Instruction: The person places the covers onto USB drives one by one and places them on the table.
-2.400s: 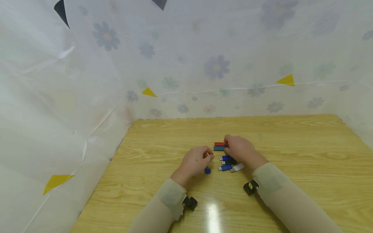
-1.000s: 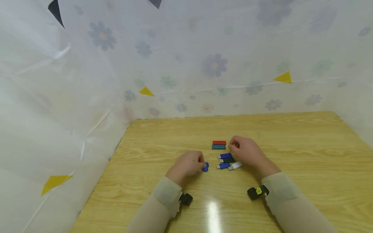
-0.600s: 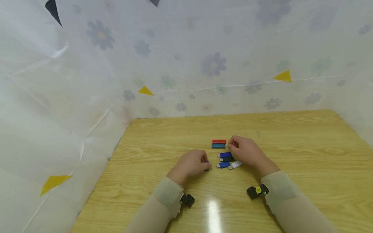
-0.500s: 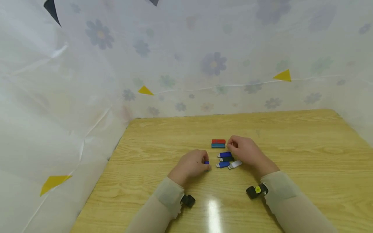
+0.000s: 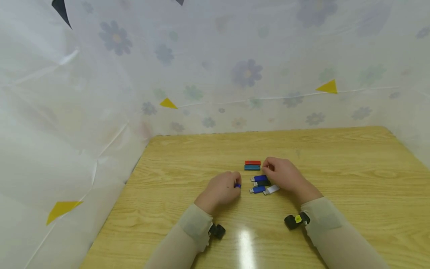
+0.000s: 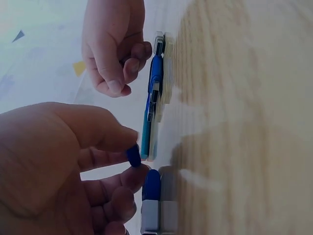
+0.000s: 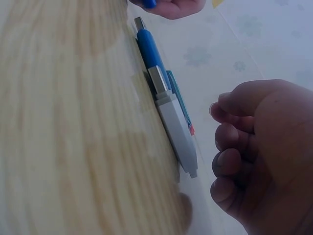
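Observation:
In the head view my left hand (image 5: pixel 220 190) pinches a small blue USB stick cap (image 6: pixel 133 155) between thumb and finger, just above the table. Below it, in the left wrist view, another blue cap (image 6: pixel 152 186) lies on the table beside a pale grey piece (image 6: pixel 150 215). My right hand (image 5: pixel 283 175) hovers with fingers loosely curled and nothing visible in them. Between the hands lie USB sticks with bare connectors: a dark blue one (image 5: pixel 259 178), a black one (image 5: pixel 262 183), a blue one (image 5: pixel 258 189) and a white one (image 5: pixel 272 189), set at a slant.
Farther back, a red stick (image 5: pixel 252 162) and a teal stick (image 5: pixel 252 167) lie side by side. The wooden table (image 5: pixel 181 164) reaches back to a flowered sheet (image 5: pixel 215 86), and another pale sheet (image 5: pixel 84 123) hangs along its left side.
The right hand has drawn back to the right from the red and teal sticks, which stay in place. The left hand has taken hold of a blue cap and shifted slightly right and away.

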`<control>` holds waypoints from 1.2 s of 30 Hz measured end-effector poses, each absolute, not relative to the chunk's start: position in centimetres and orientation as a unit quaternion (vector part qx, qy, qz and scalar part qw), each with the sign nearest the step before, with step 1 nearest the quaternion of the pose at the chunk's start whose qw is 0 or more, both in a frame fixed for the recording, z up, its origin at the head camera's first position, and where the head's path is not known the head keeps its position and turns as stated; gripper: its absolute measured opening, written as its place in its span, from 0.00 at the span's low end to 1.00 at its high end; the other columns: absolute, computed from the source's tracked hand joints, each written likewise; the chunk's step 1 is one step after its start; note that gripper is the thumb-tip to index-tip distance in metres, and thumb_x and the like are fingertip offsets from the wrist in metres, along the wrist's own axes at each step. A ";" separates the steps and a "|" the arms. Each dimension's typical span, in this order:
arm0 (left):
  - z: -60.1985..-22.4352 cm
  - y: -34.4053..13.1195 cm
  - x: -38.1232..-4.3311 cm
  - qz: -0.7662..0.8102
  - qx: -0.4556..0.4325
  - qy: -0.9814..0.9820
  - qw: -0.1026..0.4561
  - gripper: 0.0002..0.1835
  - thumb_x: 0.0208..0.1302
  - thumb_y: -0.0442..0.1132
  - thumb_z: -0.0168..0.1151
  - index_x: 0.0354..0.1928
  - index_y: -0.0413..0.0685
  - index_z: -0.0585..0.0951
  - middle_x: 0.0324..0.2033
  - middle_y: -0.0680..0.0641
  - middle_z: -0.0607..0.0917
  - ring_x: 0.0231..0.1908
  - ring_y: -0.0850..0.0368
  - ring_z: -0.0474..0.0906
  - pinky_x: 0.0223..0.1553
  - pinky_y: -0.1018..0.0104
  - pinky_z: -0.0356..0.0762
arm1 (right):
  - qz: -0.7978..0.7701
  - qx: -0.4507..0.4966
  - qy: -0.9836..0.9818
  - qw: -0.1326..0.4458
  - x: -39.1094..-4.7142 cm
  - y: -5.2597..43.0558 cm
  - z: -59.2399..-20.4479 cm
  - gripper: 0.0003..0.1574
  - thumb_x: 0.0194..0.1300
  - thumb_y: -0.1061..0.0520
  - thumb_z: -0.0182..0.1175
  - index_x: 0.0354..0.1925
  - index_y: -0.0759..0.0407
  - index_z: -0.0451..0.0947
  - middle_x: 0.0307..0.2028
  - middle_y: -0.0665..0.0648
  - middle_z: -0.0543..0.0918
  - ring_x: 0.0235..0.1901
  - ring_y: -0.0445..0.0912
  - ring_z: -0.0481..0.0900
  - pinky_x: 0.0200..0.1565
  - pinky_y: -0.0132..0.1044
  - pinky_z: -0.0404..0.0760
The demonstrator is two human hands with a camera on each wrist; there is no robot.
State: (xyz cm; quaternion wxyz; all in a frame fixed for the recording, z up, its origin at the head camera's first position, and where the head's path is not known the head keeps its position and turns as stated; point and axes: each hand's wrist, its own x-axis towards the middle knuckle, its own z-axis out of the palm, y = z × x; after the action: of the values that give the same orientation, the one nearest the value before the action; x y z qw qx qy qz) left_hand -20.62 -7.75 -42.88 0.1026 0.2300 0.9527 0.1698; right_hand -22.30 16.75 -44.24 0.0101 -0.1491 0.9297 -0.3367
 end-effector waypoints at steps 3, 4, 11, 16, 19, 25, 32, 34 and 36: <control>-42.6 -7.7 -20.5 0.189 0.224 0.951 0.102 0.04 0.69 0.40 0.57 0.42 0.57 0.78 0.30 0.57 0.78 0.28 0.59 0.73 0.30 0.63 0.71 | -0.334 -0.155 0.929 0.012 -22.4 16.8 -44.4 0.06 0.74 0.53 0.59 0.40 0.53 0.81 0.25 0.48 0.77 0.24 0.45 0.72 0.31 0.41 0.72; -42.6 -7.7 -20.5 0.195 0.223 0.950 0.101 0.05 0.71 0.41 0.56 0.45 0.56 0.78 0.30 0.57 0.79 0.28 0.59 0.73 0.30 0.63 0.71 | -0.333 -0.156 0.930 0.013 -22.4 16.8 -44.4 0.06 0.74 0.53 0.59 0.40 0.52 0.81 0.24 0.48 0.77 0.24 0.45 0.72 0.31 0.41 0.72; -42.3 -7.7 -20.4 0.214 0.235 0.945 0.080 0.11 0.77 0.40 0.49 0.52 0.56 0.80 0.40 0.56 0.84 0.33 0.60 0.76 0.37 0.63 0.74 | -0.294 -0.182 0.938 0.028 -22.8 16.8 -45.1 0.03 0.73 0.54 0.61 0.41 0.51 0.81 0.26 0.47 0.77 0.25 0.44 0.71 0.34 0.42 0.73; -42.4 -7.8 -20.5 0.218 0.252 0.941 0.061 0.12 0.79 0.41 0.49 0.52 0.56 0.82 0.47 0.55 0.85 0.42 0.61 0.79 0.44 0.61 0.78 | -0.271 -0.192 0.942 0.044 -22.9 16.6 -45.1 0.05 0.71 0.54 0.62 0.42 0.52 0.83 0.29 0.47 0.79 0.28 0.44 0.73 0.38 0.45 0.75; -42.4 -7.8 -20.5 0.224 0.257 0.938 0.057 0.11 0.80 0.44 0.51 0.52 0.56 0.83 0.46 0.57 0.85 0.42 0.61 0.80 0.46 0.60 0.78 | -0.264 -0.195 0.943 0.052 -22.9 16.5 -45.0 0.05 0.71 0.54 0.63 0.42 0.52 0.83 0.29 0.47 0.79 0.28 0.44 0.73 0.38 0.45 0.75; -42.5 -7.9 -20.5 0.236 0.262 0.934 0.051 0.12 0.80 0.46 0.52 0.52 0.56 0.84 0.45 0.58 0.85 0.41 0.62 0.80 0.46 0.60 0.78 | -0.266 -0.199 0.942 0.054 -22.7 16.3 -44.8 0.03 0.71 0.55 0.63 0.41 0.53 0.82 0.28 0.47 0.77 0.27 0.43 0.72 0.36 0.43 0.74; -42.6 -8.0 -20.7 0.236 0.262 0.934 0.051 0.11 0.79 0.47 0.54 0.51 0.57 0.85 0.44 0.59 0.85 0.40 0.63 0.80 0.44 0.62 0.78 | -0.270 -0.207 0.939 0.054 -22.6 16.5 -44.7 0.02 0.71 0.56 0.63 0.40 0.53 0.80 0.28 0.47 0.77 0.27 0.43 0.72 0.36 0.42 0.74; -42.6 -7.9 -20.7 0.236 0.259 0.935 0.054 0.10 0.78 0.46 0.55 0.51 0.57 0.85 0.45 0.59 0.85 0.41 0.63 0.80 0.44 0.62 0.78 | -0.270 -0.205 0.939 0.054 -22.6 16.6 -44.6 0.02 0.72 0.56 0.63 0.40 0.53 0.79 0.29 0.47 0.77 0.28 0.43 0.72 0.36 0.42 0.74; -42.6 -7.9 -20.8 0.235 0.254 0.936 0.059 0.10 0.77 0.45 0.56 0.51 0.57 0.85 0.46 0.58 0.85 0.43 0.62 0.80 0.45 0.61 0.78 | -0.273 -0.203 0.939 0.055 -22.5 16.6 -44.6 0.03 0.72 0.57 0.63 0.40 0.54 0.78 0.29 0.48 0.77 0.29 0.44 0.72 0.36 0.42 0.73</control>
State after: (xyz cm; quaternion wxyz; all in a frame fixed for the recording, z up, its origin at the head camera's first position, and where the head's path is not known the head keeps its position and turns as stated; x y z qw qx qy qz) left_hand -20.78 -7.91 -42.64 0.0590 0.2539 0.9364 0.2351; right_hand -22.53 16.60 -44.64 0.0555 -0.2031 0.9387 -0.2730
